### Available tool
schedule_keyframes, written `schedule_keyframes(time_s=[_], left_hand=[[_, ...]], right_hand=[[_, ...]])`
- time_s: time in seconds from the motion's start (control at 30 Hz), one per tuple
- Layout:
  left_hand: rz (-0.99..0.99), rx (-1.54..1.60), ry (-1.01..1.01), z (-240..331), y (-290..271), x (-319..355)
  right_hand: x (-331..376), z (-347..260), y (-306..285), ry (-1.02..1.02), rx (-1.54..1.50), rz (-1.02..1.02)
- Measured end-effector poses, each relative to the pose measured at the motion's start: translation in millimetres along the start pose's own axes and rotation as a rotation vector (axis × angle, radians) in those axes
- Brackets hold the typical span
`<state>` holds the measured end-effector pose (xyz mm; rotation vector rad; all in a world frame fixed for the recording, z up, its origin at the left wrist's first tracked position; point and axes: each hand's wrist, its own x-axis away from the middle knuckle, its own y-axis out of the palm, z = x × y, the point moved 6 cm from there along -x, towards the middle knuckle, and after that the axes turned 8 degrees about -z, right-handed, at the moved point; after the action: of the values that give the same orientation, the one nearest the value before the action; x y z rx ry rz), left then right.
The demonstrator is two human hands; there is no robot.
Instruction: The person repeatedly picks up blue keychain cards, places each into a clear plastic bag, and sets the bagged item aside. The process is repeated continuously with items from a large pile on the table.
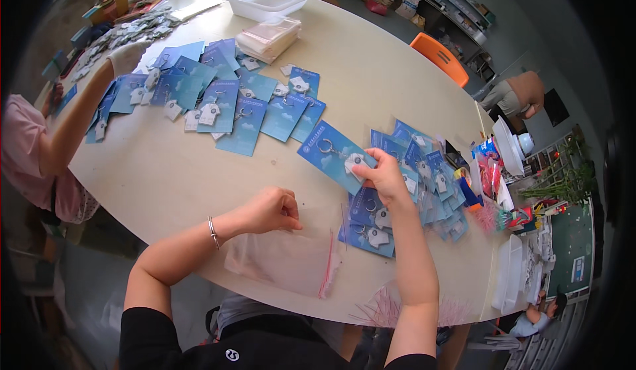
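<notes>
Card (331,161), blue, fitted with a metal ring (325,146) and a white shirt-shaped charm (354,164), is gripped at its right end between the thumb and fingers of the right hand (386,176). It extends leftward from that hand over the table (199,188), to the right of and farther from the near edge than the left hand (268,211). The left hand has curled fingers and sits at the upper border of a clear bag (278,257) with a red strip, located along the near edge. Whether the left hand grips the film cannot be determined.

The right fingers and thumb cover part of the held card and charm. The right hand and forearm partly hide the right card pile (427,164). The bag's outline is faint. A co-worker (40,151) is cut off at the picture's left side; the gloved hand (129,58) is over the table's left edge.

Count: one held card; one bag at the near edge; one stack of bags (268,39) and one white tub (268,2) toward the far edge; two card piles, the left card pile (218,98) exceeding ten cards. Overlap prevents an exact count of either.
</notes>
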<state>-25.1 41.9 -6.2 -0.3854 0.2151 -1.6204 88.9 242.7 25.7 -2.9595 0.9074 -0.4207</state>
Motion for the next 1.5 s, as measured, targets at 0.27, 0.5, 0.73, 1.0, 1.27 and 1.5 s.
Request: schedule_keyframes(time_s=[0.27,0.5,0.73,1.0,1.27,1.5], left_hand=[[-0.035,-0.046,-0.001,1.3,1.4,-1.7],[0.009,0.004,-0.064,4.4,7.1,-2.1],[0.015,0.097,-0.075,0.1,6.5,-2.2],[0.032,0.131,-0.156,2.0,4.0,0.4],[0.046,0.081,-0.166,-4.0,3.5,-0.1],[0.035,0.117,-0.199,2.0,1.0,2.2]], right_hand=[[109.5,48.7,-45.5,0.220,-0.124,-0.050],[118.9,52.3,-28.2,0.163,-0.181,-0.062],[117.5,52.5,-32.5,0.119,-0.237,-0.030],[112.8,42.8,-30.3,0.145,-0.141,-0.132],[92.1,21.6,-18.3,0.128,0.070,-0.232],[85.9,18.1,-33.8,0.190,-0.120,-0.138]])
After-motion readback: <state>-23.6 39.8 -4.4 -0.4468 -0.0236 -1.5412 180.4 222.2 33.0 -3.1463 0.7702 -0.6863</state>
